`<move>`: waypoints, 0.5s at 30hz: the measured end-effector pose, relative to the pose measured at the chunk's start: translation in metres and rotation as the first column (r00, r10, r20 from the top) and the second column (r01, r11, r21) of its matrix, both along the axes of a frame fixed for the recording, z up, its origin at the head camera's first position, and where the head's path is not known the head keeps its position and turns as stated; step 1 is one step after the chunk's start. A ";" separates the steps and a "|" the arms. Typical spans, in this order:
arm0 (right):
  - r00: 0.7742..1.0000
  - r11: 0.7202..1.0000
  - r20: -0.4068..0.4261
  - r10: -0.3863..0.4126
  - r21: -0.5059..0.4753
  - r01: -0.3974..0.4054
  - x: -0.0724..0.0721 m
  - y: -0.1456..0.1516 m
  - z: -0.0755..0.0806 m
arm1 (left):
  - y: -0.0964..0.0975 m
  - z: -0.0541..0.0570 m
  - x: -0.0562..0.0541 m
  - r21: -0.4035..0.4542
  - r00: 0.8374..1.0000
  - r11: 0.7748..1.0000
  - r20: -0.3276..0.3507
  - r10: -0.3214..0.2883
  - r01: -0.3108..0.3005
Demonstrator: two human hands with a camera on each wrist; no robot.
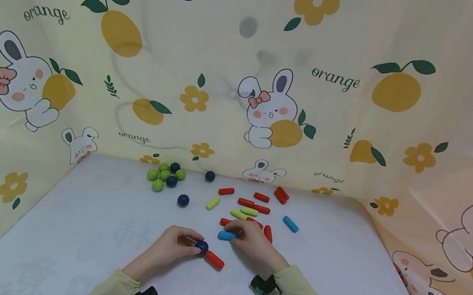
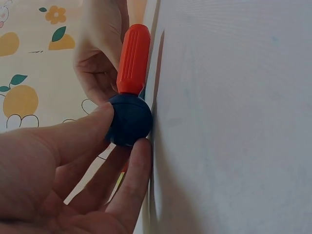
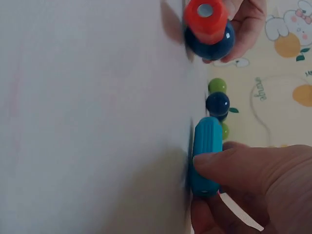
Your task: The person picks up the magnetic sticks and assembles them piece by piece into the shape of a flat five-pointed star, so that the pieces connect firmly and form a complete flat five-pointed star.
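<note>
My left hand (image 1: 172, 247) pinches a dark blue ball (image 2: 130, 119) between thumb and fingers, low over the white table. A red rod (image 2: 134, 58) with grooved sides is joined to that ball and points away from the hand. In the right wrist view the rod's end shows a pale round spot. My right hand (image 1: 252, 241) grips a blue rod (image 3: 207, 151), thumb on one side and fingers behind it. In the head view this rod lies a little beyond the ball and red rod, apart from them.
Green balls (image 1: 152, 174) and dark blue balls (image 1: 172, 181) cluster at the back left, with another dark blue ball (image 1: 183, 200) nearer. Several red rods (image 1: 246, 202), yellow-green rods (image 1: 213, 203) and one blue rod (image 1: 291, 224) lie beyond my right hand. A patterned curtain (image 1: 210, 66) surrounds the table (image 1: 91, 228).
</note>
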State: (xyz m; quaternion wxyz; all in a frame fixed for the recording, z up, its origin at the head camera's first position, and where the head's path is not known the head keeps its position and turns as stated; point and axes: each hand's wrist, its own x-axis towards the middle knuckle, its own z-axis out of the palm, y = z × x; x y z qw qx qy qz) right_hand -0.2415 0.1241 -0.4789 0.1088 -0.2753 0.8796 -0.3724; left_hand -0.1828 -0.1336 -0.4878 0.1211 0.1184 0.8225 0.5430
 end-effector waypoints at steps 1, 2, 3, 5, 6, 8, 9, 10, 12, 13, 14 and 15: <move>1.000 1.000 0.003 0.006 -0.004 -0.006 0.000 -0.001 0.001 | 0.000 0.000 0.000 0.005 1.000 1.000 0.001 0.000 0.000; 1.000 1.000 0.004 0.014 -0.011 -0.014 0.001 -0.002 0.001 | -0.001 0.000 0.000 0.008 1.000 1.000 0.000 -0.002 0.002; 1.000 1.000 0.007 0.022 -0.017 -0.021 0.001 -0.002 0.002 | -0.001 0.000 0.000 0.012 1.000 1.000 0.000 -0.004 0.004; 0.999 0.999 0.011 0.035 -0.022 -0.035 0.002 -0.004 0.003 | -0.002 -0.001 -0.001 0.019 1.000 1.000 -0.001 -0.008 0.008; 0.999 0.999 0.014 0.043 -0.023 -0.042 0.002 -0.005 0.003 | -0.002 -0.001 -0.001 0.022 1.000 1.000 -0.001 -0.010 0.010; 0.998 0.998 0.023 0.054 -0.025 -0.053 0.003 -0.006 0.003 | -0.002 -0.001 -0.001 0.023 1.000 1.000 -0.004 -0.013 0.014; 0.998 0.998 0.029 0.060 -0.027 -0.059 0.003 -0.007 0.003 | -0.002 -0.001 -0.001 0.025 1.000 1.000 -0.007 -0.015 0.015; 0.997 0.997 0.034 0.067 -0.032 -0.066 0.003 -0.008 0.003 | -0.002 -0.001 -0.001 0.026 1.000 1.000 -0.009 -0.016 0.016; 0.996 0.997 0.042 0.077 -0.035 -0.075 0.004 -0.010 0.004 | -0.002 -0.002 -0.001 0.028 1.000 0.999 -0.016 -0.020 0.021; 0.996 0.996 0.042 0.081 -0.039 -0.080 0.005 -0.010 0.004 | -0.003 -0.002 -0.001 0.031 1.000 0.999 -0.018 -0.023 0.023; 0.995 0.996 0.040 0.086 -0.040 -0.085 0.005 -0.011 0.004 | -0.003 -0.002 -0.001 0.033 0.999 0.999 -0.021 -0.026 0.026; 0.995 0.995 0.035 0.093 -0.041 -0.091 0.005 -0.012 0.005 | -0.003 -0.002 -0.001 0.036 0.999 0.999 -0.023 -0.027 0.028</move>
